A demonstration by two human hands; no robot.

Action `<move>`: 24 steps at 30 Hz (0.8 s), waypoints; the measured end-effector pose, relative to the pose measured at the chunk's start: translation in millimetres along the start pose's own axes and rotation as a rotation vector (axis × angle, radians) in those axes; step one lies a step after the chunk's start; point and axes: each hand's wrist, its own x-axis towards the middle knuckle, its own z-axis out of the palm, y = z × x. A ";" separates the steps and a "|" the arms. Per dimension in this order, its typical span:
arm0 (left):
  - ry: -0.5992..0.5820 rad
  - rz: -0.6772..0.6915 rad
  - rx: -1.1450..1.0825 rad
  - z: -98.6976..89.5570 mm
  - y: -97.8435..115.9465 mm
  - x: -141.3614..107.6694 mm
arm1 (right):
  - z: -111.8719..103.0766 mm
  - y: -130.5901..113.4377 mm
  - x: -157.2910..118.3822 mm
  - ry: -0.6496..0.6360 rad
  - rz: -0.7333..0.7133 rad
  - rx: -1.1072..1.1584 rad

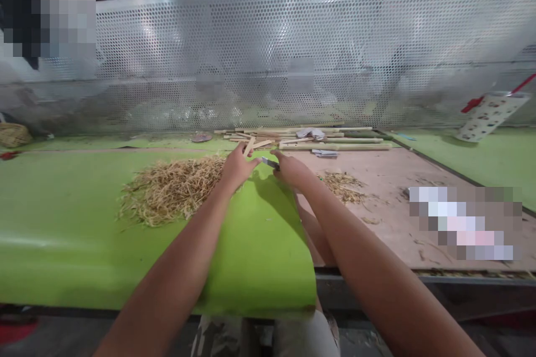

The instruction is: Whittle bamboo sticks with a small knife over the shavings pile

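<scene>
The back is being walled off by one metal screen (259,28), pierced all over with small round holes. In front of it, one mat (259,256), bright green and glossy, is being bent down at its near edge, and to its right one pinkish-brown board (355,242) is being strewn with scraps. One big pile (176,187) of thin, curled, straw-coloured shavings is being borne by the mat, left of the hands. Below the screen, pale sticks (335,146) are being crossed over one another, too tangled to be counted surely. One smaller heap (343,185) of shavings is being borne by the board; farther right, one patterned cup (492,117) is being topped by a red straw (523,83). Two hands are being held close together over the mat's far part. By the closed fingers of the left hand (238,167) one strip (249,147) is being gripped: pale, flat, narrow, straight-edged, slanted upward, its lower end being hidden. In the closed right hand (292,170) one knife (270,163) is being gripped, its grey blade being pointed at the left thumb; whether the two are being brought into contact cannot be told. The strip is being kept just left of the blade, near the sticks.
</scene>
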 end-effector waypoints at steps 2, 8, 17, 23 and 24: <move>0.022 -0.079 -0.170 5.4 -1.3 2.4 | -1.6 -1.5 -1.1 0.080 0.041 0.044; -0.202 -0.289 -0.673 23.0 3.0 -4.4 | -3.7 -5.9 -5.2 0.198 0.065 0.144; -0.084 -0.210 -0.427 20.1 1.2 -4.4 | -7.3 -4.5 -8.4 0.198 0.131 0.165; -0.199 -0.077 0.046 3.2 -1.5 -4.6 | -6.6 6.1 -6.9 0.227 0.255 0.151; -0.251 -0.081 0.001 4.3 0.7 -6.6 | -6.0 6.9 -6.3 0.237 0.264 0.148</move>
